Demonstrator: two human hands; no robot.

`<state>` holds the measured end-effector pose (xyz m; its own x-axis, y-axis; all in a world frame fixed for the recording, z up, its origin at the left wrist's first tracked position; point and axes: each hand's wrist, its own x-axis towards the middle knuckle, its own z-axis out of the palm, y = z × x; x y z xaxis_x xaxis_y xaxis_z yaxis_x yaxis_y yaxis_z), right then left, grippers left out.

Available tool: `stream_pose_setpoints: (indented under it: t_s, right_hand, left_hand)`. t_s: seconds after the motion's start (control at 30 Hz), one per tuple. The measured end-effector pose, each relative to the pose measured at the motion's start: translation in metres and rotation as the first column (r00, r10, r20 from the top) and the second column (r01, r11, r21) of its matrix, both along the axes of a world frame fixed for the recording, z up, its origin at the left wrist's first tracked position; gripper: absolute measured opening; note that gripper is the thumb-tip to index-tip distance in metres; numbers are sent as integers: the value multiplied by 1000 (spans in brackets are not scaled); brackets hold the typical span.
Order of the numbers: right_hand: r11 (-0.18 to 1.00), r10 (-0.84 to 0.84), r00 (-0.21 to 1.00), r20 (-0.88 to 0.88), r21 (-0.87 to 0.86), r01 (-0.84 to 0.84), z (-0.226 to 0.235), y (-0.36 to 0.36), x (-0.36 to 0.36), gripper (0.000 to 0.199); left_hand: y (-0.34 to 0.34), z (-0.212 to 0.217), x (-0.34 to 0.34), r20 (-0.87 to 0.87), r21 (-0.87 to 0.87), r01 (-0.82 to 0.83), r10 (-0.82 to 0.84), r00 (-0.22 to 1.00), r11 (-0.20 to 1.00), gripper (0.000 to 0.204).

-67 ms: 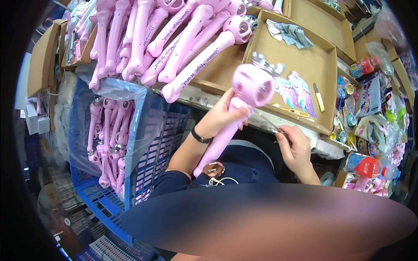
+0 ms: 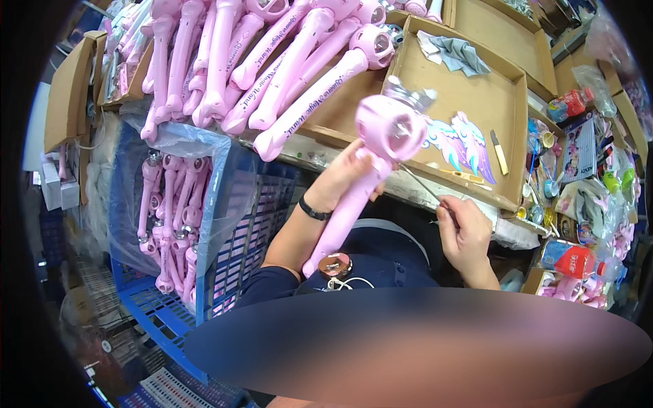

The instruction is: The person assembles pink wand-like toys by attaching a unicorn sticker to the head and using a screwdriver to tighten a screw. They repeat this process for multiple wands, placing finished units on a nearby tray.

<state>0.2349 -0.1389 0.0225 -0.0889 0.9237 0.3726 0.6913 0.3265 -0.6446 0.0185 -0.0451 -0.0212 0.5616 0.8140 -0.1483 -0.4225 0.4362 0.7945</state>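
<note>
My left hand [image 2: 345, 178] is wrapped round the neck of a pink toy wand [image 2: 347, 217]. The wand leans with its round, hollow head up and its handle end down against my dark shirt. A silver crown [image 2: 411, 95] tops the head. Between the fingers of my right hand [image 2: 466, 234] is a thin metal rod-like tool [image 2: 422, 183], pointing up and left toward the wand's neck. Whether its tip touches the wand I cannot tell. Beyond the wand's head, blue, white and purple wing pieces [image 2: 471, 146] lie in a shallow cardboard tray [image 2: 518, 122].
A yellow-handled knife [image 2: 503, 162] and a grey cloth [image 2: 457, 56] lie in the tray. Many pink wands [image 2: 292, 75] are heaped at the far left. More wands fill a blue plastic crate [image 2: 153, 319] on my left. A red-labelled bottle [image 2: 568, 258] lies at right.
The wand's head has shifted slightly left and down with my left hand. My right hand has moved a little right, and more of the metal tool shows.
</note>
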Motion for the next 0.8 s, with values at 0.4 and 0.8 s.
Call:
stream_pose_setpoints:
  t_s: [0.4,0.8]
  right_hand:
    - [989,-40,987,153,147,17,8,7,-18,19]
    - [1000,-4,999,46,29,2,-2,9,-15,13]
  left_hand:
    - [10,-4,-5,251,-53,119,-102,963,991,67]
    - [-11,22,-9,-165,233,0,40,985,972,56]
